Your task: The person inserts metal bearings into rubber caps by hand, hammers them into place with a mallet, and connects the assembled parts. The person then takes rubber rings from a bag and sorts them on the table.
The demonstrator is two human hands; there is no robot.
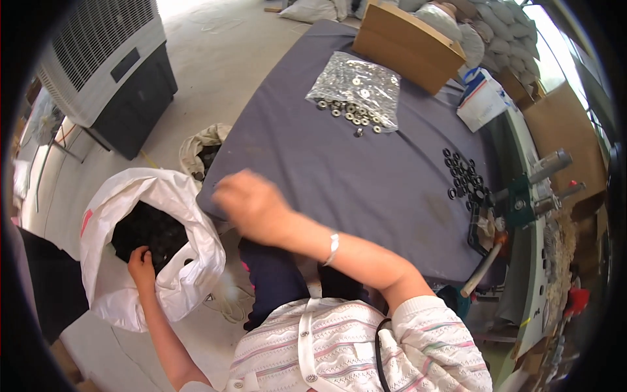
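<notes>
My left hand (141, 266) is in the mouth of a white woven sack (110, 287), its fingers curled over a heap of small black parts (157, 228). Whatever those fingers pinch is too dark and small to make out. My right hand (251, 204), with a pale band on its wrist, is smeared by motion above the table's left edge, to the right of the sack. Its fingers are too blurred to read. Several black rings (465, 178) lie clustered on the grey cloth-covered table (313, 170), near a green hand-press machine (520, 201) on the right.
A clear plastic bag (362, 85) of small metal rings lies at the table's far side, some rings spilled out. Behind it stand a cardboard box (408, 46) and a white-and-blue box (482, 101). A smaller sack (191, 153) and an air cooler (130, 98) stand left.
</notes>
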